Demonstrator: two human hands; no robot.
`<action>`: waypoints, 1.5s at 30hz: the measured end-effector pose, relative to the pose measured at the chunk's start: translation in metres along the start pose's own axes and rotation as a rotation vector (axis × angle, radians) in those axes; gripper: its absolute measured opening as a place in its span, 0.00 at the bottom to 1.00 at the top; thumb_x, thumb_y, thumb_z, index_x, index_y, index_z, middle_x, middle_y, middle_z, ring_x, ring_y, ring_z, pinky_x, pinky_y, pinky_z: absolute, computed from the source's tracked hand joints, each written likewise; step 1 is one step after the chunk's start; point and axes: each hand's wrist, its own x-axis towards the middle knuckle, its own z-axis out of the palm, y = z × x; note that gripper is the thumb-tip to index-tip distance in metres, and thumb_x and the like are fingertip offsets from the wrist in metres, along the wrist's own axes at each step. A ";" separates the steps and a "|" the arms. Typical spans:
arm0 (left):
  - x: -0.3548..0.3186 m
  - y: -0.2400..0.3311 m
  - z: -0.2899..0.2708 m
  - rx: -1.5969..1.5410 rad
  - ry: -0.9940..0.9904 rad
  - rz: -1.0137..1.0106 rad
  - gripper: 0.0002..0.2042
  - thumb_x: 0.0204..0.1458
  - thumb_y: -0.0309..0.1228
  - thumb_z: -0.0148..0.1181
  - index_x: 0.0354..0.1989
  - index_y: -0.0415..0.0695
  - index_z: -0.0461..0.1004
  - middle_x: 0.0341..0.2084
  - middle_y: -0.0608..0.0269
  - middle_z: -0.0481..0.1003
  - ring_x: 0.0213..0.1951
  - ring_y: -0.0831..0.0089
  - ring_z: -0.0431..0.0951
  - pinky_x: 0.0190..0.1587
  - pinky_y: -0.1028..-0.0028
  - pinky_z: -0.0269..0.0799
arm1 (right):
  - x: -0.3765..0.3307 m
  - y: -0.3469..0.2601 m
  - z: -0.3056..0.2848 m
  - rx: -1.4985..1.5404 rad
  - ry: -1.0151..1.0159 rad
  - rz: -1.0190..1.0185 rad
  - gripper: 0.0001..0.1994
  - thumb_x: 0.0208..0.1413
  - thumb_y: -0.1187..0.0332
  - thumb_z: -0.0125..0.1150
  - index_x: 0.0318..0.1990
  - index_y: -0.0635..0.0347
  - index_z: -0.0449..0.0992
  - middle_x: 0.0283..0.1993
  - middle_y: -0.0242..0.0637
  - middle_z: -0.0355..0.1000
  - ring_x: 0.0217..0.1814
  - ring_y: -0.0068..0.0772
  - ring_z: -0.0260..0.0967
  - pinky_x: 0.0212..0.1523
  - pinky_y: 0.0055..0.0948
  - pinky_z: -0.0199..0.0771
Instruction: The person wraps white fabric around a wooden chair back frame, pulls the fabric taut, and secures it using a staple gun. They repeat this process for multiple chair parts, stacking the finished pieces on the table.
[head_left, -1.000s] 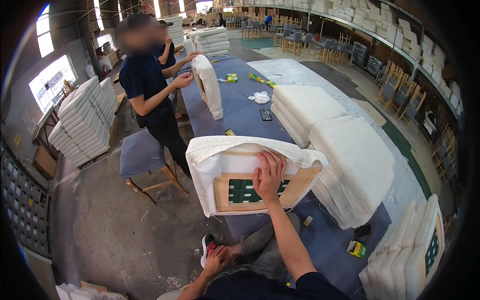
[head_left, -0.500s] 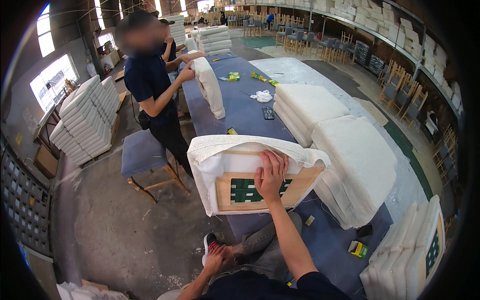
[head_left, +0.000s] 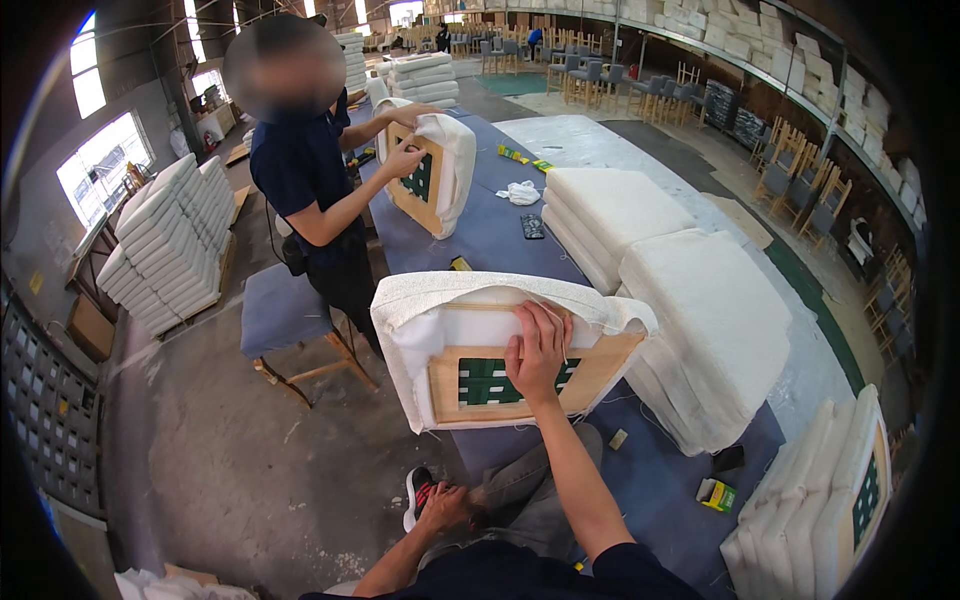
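A white padded seat cushion (head_left: 505,290) stands on edge in front of me, its wooden frame (head_left: 490,412) and green woven webbing (head_left: 482,382) facing me. The pale cover is loose along the top, with white wadding showing beneath it. My right hand (head_left: 538,350) holds the frame's upper part, fingers curled under the cover's edge; a thread hangs beside them. My left hand (head_left: 445,508) lies over my ankle above a dark shoe (head_left: 420,490), fingers loosely laid and partly hard to make out.
Across the blue-covered table (head_left: 500,250), a co-worker (head_left: 310,170) holds another cushion (head_left: 455,165). Stacked cushions (head_left: 700,320) stand to the right, more (head_left: 815,500) nearer me. A phone (head_left: 532,226), white cloth (head_left: 520,193) and small yellow-green box (head_left: 715,494) lie about. A blue stool (head_left: 285,310) stands left.
The co-worker has turned the other cushion so its frame and webbing now show. My left hand has shifted slightly up over the ankle. My right hand keeps its hold.
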 end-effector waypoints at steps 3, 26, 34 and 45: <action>-0.005 -0.005 0.001 -0.033 0.051 0.024 0.33 0.41 0.46 0.75 0.57 0.49 0.72 0.54 0.58 0.77 0.62 0.48 0.67 0.62 0.49 0.65 | 0.002 -0.002 -0.003 -0.008 0.010 -0.009 0.24 0.57 0.68 0.55 0.63 0.54 0.72 0.65 0.37 0.70 0.67 0.45 0.67 0.72 0.58 0.52; -0.006 -0.004 0.004 -0.109 0.063 -0.006 0.32 0.43 0.47 0.75 0.56 0.50 0.72 0.57 0.56 0.76 0.64 0.44 0.66 0.63 0.47 0.63 | 0.010 -0.004 -0.007 0.044 0.007 0.037 0.18 0.62 0.67 0.53 0.58 0.57 0.76 0.61 0.39 0.72 0.65 0.47 0.66 0.73 0.56 0.52; -0.011 -0.008 0.005 -0.144 0.085 -0.017 0.30 0.45 0.49 0.73 0.56 0.50 0.73 0.55 0.59 0.76 0.64 0.45 0.66 0.66 0.48 0.60 | 0.010 -0.005 -0.008 0.099 0.023 0.034 0.16 0.61 0.69 0.54 0.55 0.58 0.76 0.60 0.40 0.74 0.64 0.47 0.69 0.72 0.53 0.53; 0.054 -0.073 -0.132 -1.147 0.868 -0.123 0.16 0.57 0.24 0.63 0.53 0.39 0.72 0.44 0.64 0.79 0.42 0.77 0.77 0.43 0.74 0.76 | 0.026 0.012 -0.014 0.170 0.054 0.074 0.09 0.60 0.69 0.64 0.33 0.54 0.68 0.51 0.35 0.81 0.56 0.44 0.74 0.66 0.46 0.60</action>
